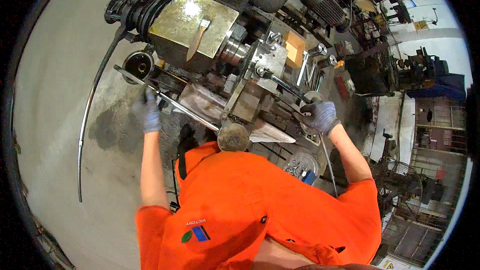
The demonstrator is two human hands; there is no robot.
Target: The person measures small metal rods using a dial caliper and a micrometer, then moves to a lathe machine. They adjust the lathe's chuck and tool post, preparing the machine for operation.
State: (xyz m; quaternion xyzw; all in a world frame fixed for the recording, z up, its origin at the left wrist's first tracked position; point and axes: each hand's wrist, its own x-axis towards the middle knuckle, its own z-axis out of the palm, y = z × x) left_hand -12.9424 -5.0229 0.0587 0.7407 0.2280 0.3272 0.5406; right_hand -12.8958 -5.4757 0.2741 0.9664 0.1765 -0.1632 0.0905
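Note:
My gloved left hand [146, 112] is smeared by motion beside a long shiny metal lever rod [180, 107]. Its fingertips meet or nearly meet the rod; whether they grip it I cannot make out. The rod slants down to a round metal disc [233, 137] close to my body. On the right, my gloved right hand [321, 116] is closed at the near end of a dark lever handle [285, 85]. That lever runs back to a metal tool slide [269, 61] on the lathe-like machine. Behind the slide sits a cylindrical spindle [234, 50].
A wooden-handled brush [198, 40] lies on the oily headstock cover [170, 18]. An orange-yellow bin [295, 49] and several tools stand behind my right hand. A round tray [301, 165] holds small metal pieces. At left, a long bent bar [89, 101] hangs over the floor.

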